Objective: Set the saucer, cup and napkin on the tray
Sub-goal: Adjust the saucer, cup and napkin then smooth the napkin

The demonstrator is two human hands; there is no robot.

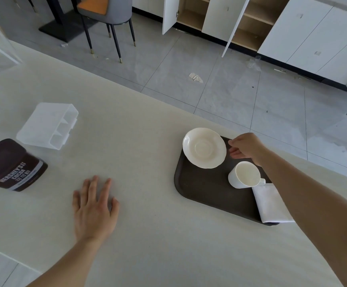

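Pale countertop [147, 141] carries our dark tray [201, 189]. Nearest, our left hand [95, 208] lies flat, fingers spread, holding nothing. On the tray: napkin [271, 204], then cup [244, 175], then saucer [204, 147]. Our right hand [245, 146] hangs loosely curled just beside the saucer, empty.

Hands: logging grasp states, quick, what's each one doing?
Left hand: open, flat on the countertop, holding nothing.
Right hand: fingers curled beside the saucer; grip cannot be told.
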